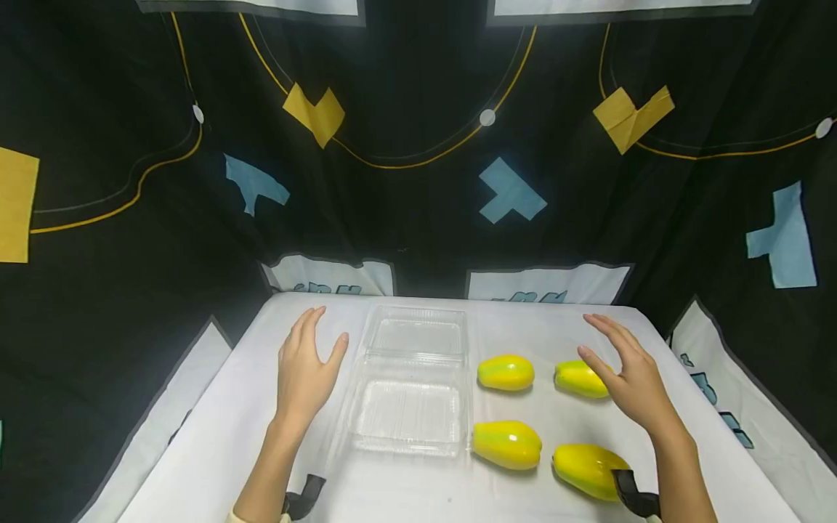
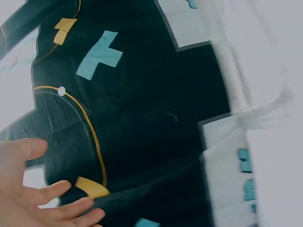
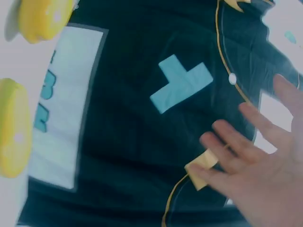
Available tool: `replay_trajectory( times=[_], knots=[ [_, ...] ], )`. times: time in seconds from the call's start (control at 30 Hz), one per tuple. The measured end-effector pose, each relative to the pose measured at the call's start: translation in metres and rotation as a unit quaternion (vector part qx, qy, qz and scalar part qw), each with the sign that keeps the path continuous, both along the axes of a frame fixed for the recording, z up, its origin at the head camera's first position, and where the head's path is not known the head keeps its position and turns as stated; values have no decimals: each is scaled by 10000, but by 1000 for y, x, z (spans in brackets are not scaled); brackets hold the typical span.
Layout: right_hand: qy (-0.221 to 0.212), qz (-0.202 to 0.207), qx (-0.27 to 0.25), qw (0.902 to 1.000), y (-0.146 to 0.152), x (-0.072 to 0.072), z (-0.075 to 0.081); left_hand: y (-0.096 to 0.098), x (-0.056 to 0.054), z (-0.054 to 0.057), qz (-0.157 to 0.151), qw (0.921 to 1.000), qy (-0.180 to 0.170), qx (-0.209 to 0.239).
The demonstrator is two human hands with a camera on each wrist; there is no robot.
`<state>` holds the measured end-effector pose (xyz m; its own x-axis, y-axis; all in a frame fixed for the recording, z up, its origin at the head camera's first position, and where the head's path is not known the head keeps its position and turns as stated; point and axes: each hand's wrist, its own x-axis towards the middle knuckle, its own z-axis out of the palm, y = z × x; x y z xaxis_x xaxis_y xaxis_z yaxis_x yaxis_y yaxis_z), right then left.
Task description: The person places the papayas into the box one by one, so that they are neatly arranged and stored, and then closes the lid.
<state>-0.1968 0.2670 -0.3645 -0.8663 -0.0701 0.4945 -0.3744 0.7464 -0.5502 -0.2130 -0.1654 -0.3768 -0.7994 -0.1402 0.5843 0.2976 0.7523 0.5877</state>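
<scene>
Both hands are raised over the white table with relaxed, spread fingers and nothing in them. My left hand [image 1: 304, 374] is to the left of a clear plastic clamshell box [image 1: 408, 444], whose lid lies folded back flat behind its base. On the other side my right hand [image 1: 631, 378] overlaps a glossy yellow papaya [image 1: 578, 379] in the head view. Nearer the box lie a back papaya [image 1: 506, 373] and a front papaya [image 1: 507, 444]. Another papaya [image 1: 588, 471] sits at the front right, partly hidden by the black wrist mount [image 1: 634, 495].
The white table [image 1: 216, 436] ends at a black curtain [image 1: 418, 218] behind and at both sides. Yellow and blue tape pieces, yellow cords and white printed panels [image 1: 549, 283] mark the curtain. Another black mount [image 1: 304, 497] sits at my left wrist.
</scene>
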Motion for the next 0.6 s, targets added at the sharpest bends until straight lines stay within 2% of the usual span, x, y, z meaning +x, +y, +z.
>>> replay_trajectory(
  times=[0.17,0.27,0.37,0.5,0.6],
  knots=[
    [359,-343,-682,9964,7,21,-22,2,14,-32,27,9960,203,867],
    [510,-457,-1013,9925,10,28,-38,5,21,-56,93,9918,257,1252],
    [545,-388,-1292,9894,13,32,-55,10,27,-79,148,9885,195,1493],
    [269,-301,-1523,9875,17,36,-79,10,30,-103,15,9878,-97,1557],
    [-161,-316,-1463,9886,20,39,-96,7,29,-116,-261,9866,-483,1536]
  ],
)
